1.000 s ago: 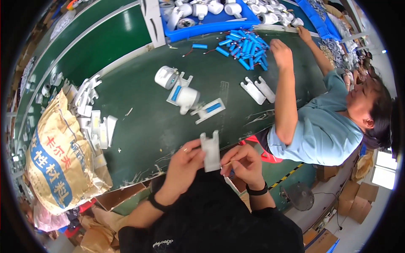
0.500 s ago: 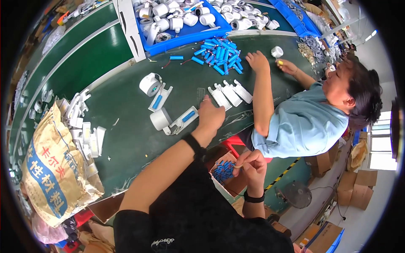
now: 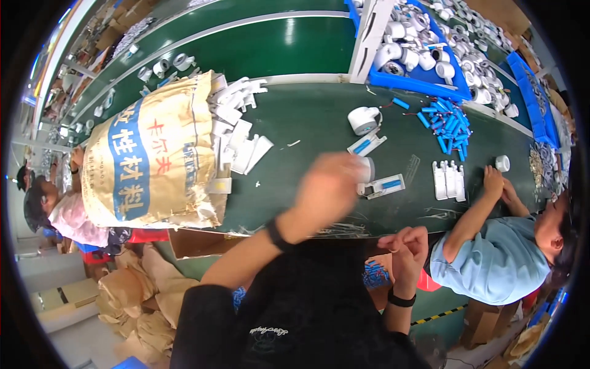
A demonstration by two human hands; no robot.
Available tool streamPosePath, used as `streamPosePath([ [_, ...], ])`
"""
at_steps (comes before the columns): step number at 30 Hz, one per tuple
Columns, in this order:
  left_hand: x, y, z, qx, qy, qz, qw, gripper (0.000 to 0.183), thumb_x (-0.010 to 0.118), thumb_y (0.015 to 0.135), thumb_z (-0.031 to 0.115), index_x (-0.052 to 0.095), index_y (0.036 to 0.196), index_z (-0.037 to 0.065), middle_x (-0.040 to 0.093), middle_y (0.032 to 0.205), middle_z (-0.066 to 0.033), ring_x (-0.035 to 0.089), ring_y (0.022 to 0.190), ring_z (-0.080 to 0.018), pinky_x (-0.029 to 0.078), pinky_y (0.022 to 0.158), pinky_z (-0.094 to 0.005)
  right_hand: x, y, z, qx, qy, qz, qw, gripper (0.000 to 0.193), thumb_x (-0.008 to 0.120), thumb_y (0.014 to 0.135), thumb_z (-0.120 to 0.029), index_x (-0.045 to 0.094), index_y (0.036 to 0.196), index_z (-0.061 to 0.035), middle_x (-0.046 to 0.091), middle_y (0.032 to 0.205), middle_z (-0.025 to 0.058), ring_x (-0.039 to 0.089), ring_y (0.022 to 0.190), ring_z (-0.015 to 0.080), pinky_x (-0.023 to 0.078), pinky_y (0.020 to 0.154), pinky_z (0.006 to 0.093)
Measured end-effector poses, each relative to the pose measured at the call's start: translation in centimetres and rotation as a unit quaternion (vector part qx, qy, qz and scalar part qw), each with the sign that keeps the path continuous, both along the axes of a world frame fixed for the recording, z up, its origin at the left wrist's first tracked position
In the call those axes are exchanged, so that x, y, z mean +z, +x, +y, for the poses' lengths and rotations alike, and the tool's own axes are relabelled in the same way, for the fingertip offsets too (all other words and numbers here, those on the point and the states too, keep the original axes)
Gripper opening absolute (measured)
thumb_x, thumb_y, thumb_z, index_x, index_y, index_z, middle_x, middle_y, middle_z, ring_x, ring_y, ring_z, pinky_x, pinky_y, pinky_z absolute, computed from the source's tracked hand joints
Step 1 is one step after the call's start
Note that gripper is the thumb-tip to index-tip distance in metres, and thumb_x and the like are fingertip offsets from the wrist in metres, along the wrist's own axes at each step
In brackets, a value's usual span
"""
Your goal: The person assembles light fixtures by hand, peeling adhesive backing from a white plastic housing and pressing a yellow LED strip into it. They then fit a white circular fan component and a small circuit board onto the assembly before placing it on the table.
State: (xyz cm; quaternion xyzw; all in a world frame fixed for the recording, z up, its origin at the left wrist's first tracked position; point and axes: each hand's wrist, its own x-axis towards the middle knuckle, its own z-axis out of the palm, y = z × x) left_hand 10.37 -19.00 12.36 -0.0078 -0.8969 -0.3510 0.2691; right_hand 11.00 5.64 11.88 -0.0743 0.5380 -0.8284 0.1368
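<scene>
My left hand (image 3: 329, 192) is smeared by motion over the near part of the green table, partly covering a white round housing (image 3: 366, 170). Attached to that housing is a white tray-like arm with a blue cylindrical battery (image 3: 389, 184) in it. Just beyond lies a similar white housing (image 3: 362, 120), its arm also holding a blue battery (image 3: 362, 147). In front of my body, at the table's near edge, my right hand (image 3: 407, 251) has its fingers pinched together; what they hold, if anything, is too small to tell. Several slim white covers (image 3: 448, 181) lie side by side farther right.
A large tan sack (image 3: 166, 147) stands at the left with white plastic parts (image 3: 236, 132) beside its mouth. Loose blue batteries (image 3: 445, 123) are heaped near a blue bin (image 3: 424, 89) of white housings. A co-worker (image 3: 491, 255) sits at the right, hands near a white round piece (image 3: 502, 163).
The view has swung left, bringing the sack nearer the middle. My left hand has moved left, from beside the white covers to the nearer housing. My right hand stays pinched before my body.
</scene>
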Motion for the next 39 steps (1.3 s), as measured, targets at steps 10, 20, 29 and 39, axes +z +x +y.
streamPosePath([
  [10,-4.5,10.8,-14.2,0.321,-0.065,-0.195,0.925,0.047,0.08,0.079,0.011,0.063,0.123,0.002,0.06,0.117,-0.0185,0.058,0.108,-0.0366,0.049,0.093,-0.0449,-1.8,-1.9,-11.0,0.315,0.018,-0.026,0.948,0.015,0.042,0.076,0.007,0.052,0.07,-0.0025,0.044,0.062,0.0021,0.045,0.049,0.0098,0.033,0.043,0.0236],
  [20,-1.4,11.0,-8.1,0.236,0.021,-0.104,0.966,0.049,0.083,0.075,0.007,0.064,0.12,0.0,0.06,0.124,-0.017,0.06,0.11,-0.0359,0.051,0.094,-0.0425,-2.8,-1.4,-23.9,0.269,0.187,-0.129,0.936,0.029,0.064,0.1,-0.03,0.067,0.106,-0.0018,0.046,0.063,-0.0094,0.033,0.049,-0.0009,0.021,0.042,0.0222],
  [29,-1.7,11.1,-7.1,-0.191,0.68,-0.084,0.703,0.064,0.07,0.095,0.019,0.042,0.151,0.008,0.046,0.151,-0.0195,0.046,0.139,-0.0258,0.035,0.116,-0.0423,0.5,-2.4,-17.3,0.484,0.024,-0.317,0.815,0.035,0.069,0.097,-0.036,0.067,0.093,-0.0016,0.043,0.058,-0.0089,0.025,0.042,0.0004,0.014,0.039,0.0238],
  [39,-2.0,9.9,-6.6,-0.063,0.8,-0.09,0.59,0.044,0.061,0.1,0.017,0.051,0.142,0.006,0.055,0.139,-0.0218,0.063,0.118,-0.0362,0.056,0.098,-0.0498,2.3,-0.3,-14.4,0.117,0.323,0.415,0.842,0.02,0.082,0.077,-0.01,0.078,0.097,-0.0134,0.048,0.064,0.0021,0.044,0.049,0.0138,0.034,0.044,0.0304],
])
